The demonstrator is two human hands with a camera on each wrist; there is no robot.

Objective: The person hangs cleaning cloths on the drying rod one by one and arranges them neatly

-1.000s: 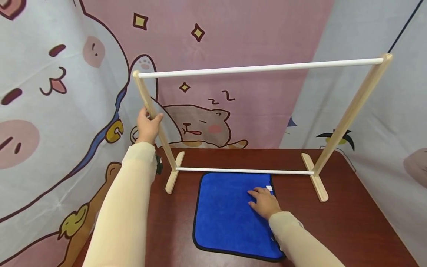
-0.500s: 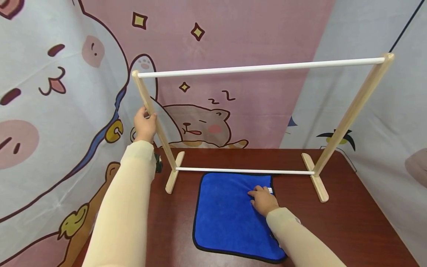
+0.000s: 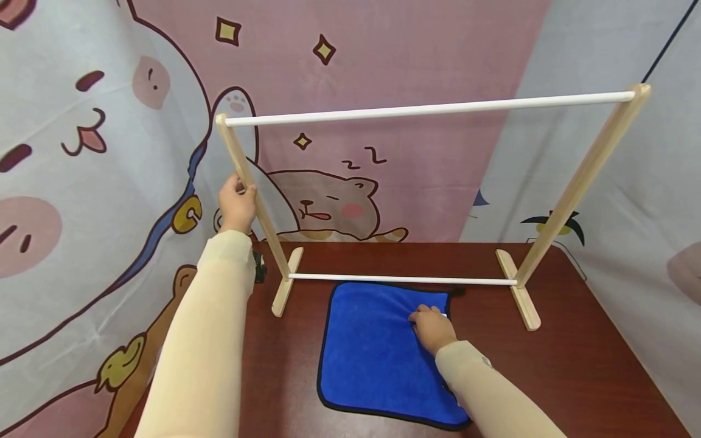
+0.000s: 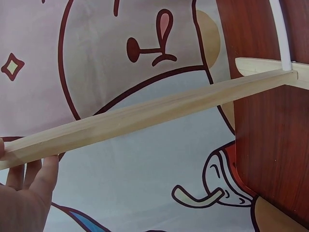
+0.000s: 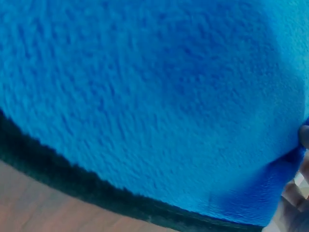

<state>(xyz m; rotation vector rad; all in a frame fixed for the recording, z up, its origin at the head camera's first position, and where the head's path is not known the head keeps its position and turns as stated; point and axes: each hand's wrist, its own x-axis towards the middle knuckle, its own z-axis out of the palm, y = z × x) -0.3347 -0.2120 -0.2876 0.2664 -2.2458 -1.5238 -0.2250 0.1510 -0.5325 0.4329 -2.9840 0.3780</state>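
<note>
My left hand (image 3: 237, 208) grips the left post (image 3: 266, 224) of a wooden rack, about halfway up. In the left wrist view its fingers (image 4: 47, 178) curl under the pale wood. A blue towel (image 3: 378, 359) with black edging lies spread on the table in front of the rack. My right hand (image 3: 434, 331) pinches the towel near its right edge, beside a small white tag mostly hidden by the hand. Up close in the right wrist view, a fold of the towel (image 5: 145, 106) bunches between thumb and fingers at the right border.
The rack has a white top bar (image 3: 416, 111), a white lower bar (image 3: 394, 279) and a right post (image 3: 580, 182) on a wooden foot (image 3: 520, 298). It stands on a reddish-brown table (image 3: 580, 365). Behind it hangs a cartoon-print curtain (image 3: 427, 55). A small dark object (image 3: 260, 267) sits by the left sleeve.
My right fingers have closed on the towel, drawing creases into it and shifting its upper right corner slightly. The left hand has moved a little left on the post, still holding it.
</note>
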